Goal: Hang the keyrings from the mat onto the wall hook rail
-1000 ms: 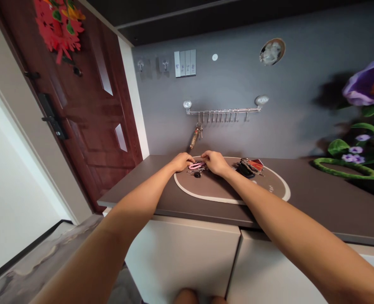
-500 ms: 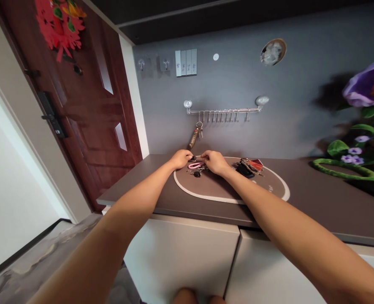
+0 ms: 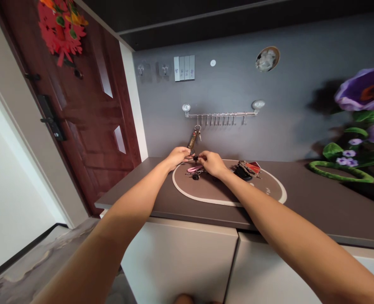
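My left hand [image 3: 178, 156] is closed at the mat's back left edge, pinching a small dark roundish item [image 3: 192, 152] like a key fob. Just right of it, my right hand [image 3: 212, 163] has its fingertips pinched on a small black key-like piece [image 3: 196, 158]; its exact kind is too small to tell. Below the hands, a pink strap [image 3: 194, 169] lies on the brown mat [image 3: 206, 192], with a black-headed key [image 3: 196, 177] and other keys close by. Above my left fingertips, a brown key holder [image 3: 192, 139] with keys on a ring hangs from the rail.
A clear hook rail [image 3: 223, 115] is fixed to the grey wall. A dark bundle [image 3: 244, 171] with a red card [image 3: 254, 167] lies on the mat's right part. Purple artificial flowers [image 3: 362, 90] stand at the right. The dark red door [image 3: 88, 114] is at the left.
My hands have raised small dark pieces slightly off the mat, where they were lower before. The fingertips still face each other closely. The view has shifted slightly.
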### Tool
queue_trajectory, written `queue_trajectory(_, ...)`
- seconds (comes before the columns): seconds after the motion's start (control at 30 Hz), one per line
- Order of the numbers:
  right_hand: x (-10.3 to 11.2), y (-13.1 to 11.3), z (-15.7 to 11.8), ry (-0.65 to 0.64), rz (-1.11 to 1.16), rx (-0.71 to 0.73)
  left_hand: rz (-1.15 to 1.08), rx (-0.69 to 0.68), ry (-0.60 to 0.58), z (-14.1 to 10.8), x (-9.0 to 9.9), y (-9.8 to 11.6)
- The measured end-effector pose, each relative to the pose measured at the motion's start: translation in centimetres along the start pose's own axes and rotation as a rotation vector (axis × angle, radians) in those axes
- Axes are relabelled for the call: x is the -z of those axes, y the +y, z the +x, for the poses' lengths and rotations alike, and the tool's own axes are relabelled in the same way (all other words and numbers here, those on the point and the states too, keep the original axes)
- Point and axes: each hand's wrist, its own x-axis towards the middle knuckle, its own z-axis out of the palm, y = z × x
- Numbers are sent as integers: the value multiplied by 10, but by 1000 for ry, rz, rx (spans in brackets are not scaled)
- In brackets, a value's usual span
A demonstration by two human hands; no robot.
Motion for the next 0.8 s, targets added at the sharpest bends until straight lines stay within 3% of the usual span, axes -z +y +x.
queue_trajectory(0.27,1,-1,1,106,87,71,-158,-14,-73,-7,-4,7)
queue_trajectory(0.8,4,-1,1,207,120,81,-194,-23,-113,-6,-4,6)
